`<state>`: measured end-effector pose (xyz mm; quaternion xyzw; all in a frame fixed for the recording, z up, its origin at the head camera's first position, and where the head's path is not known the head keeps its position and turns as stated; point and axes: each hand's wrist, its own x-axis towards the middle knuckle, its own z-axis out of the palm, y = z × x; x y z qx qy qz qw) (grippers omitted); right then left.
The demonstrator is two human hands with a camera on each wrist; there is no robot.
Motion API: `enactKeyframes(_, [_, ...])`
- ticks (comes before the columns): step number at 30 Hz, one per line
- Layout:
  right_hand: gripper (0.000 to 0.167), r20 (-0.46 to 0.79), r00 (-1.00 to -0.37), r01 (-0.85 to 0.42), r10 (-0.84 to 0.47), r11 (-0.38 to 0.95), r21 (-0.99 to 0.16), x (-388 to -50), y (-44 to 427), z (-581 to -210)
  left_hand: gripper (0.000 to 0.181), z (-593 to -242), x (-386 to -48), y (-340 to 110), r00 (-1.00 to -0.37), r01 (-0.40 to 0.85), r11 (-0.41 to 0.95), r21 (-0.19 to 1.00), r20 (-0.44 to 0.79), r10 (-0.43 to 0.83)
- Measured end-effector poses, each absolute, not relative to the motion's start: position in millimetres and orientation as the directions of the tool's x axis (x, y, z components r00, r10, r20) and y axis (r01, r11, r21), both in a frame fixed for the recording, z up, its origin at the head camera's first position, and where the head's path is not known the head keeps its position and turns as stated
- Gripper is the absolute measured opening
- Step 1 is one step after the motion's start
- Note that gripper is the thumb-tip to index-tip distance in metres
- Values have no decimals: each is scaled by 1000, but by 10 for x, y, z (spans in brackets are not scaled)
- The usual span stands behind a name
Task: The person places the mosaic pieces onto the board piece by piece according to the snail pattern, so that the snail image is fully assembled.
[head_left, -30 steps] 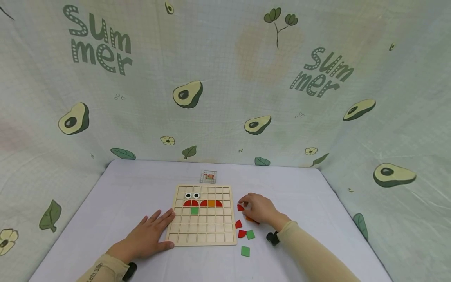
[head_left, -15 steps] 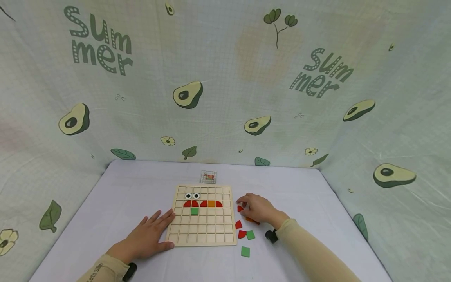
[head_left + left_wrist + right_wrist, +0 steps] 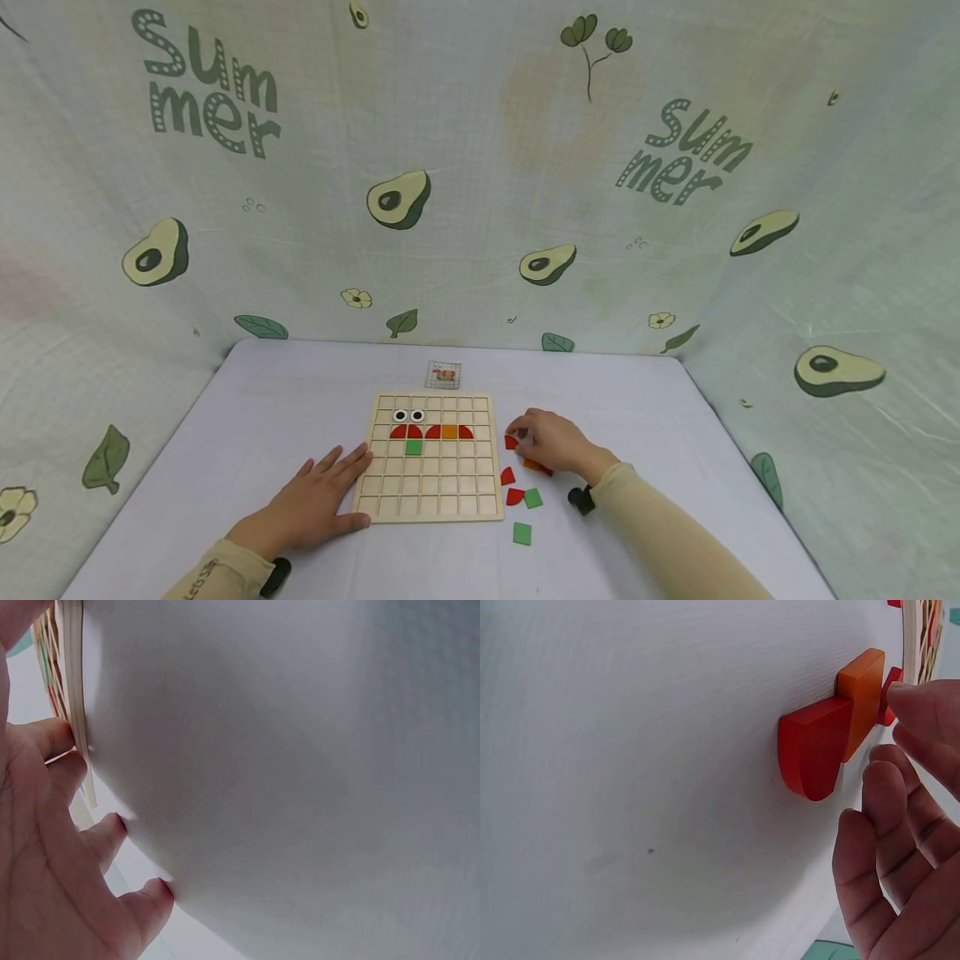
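The right hand (image 3: 553, 440) is the nearer of the two by far to the red, quarter-round flat piece (image 3: 512, 442), which lies on the white-clothed worktop (image 3: 630, 408) just off the right edge of the pale wooden gridded board (image 3: 448, 486). That piece sits to the left of the palm, between thumb and forefinger: the forefinger reaches round its far side, the thumb comes in from the near right. Whether the grip is actually pinching it or only bracketing it, I can't tell from here. Its shape shows no marked long axis. Close behind the fingers, toward the near right, an orange square tile (image 3: 862, 697) touches a red piece with a rounded end (image 3: 817, 746), so room is tight on that side; another red quarter-round (image 3: 507, 476) lies nearer, close against the board's edge. Leftward, only a narrow strip of cloth separates the grip from the board, while there is ample room toward the worktop's far and right edges. Across the board, the left hand (image 3: 313, 502) grasps nothing, its fingers spread and their tips touching the left rim.
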<state>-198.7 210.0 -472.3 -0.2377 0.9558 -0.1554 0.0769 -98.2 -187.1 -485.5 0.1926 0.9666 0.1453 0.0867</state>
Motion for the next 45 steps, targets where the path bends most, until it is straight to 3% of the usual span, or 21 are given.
enactKeyframes(13, [27,-72,-865,-450,-497,831,-327,-1994,2085,-4752,94,-4883,-993,-1884,-910,355,884,303,-105,401])
enactKeyframes(21, [17,-43,-877,-448,-479,846,-290,-1998,2069,-4768,94,-4884,-990,-1876,-910,353,885,303,-109,400])
enactKeyframes(29, [23,-55,-890,-423,-453,865,-269,-1988,2045,-4770,93,-4885,-984,-1873,-914,339,891,301,-118,388])
enactKeyframes(40, [19,-58,-919,-348,-390,872,-346,-1986,2011,-4769,93,-4874,-979,-1878,-911,352,885,304,-105,399])
enactKeyframes(45, [18,-28,-915,-375,-403,873,-313,-1985,2033,-4762,93,-4881,-985,-1880,-916,340,894,293,-111,385])
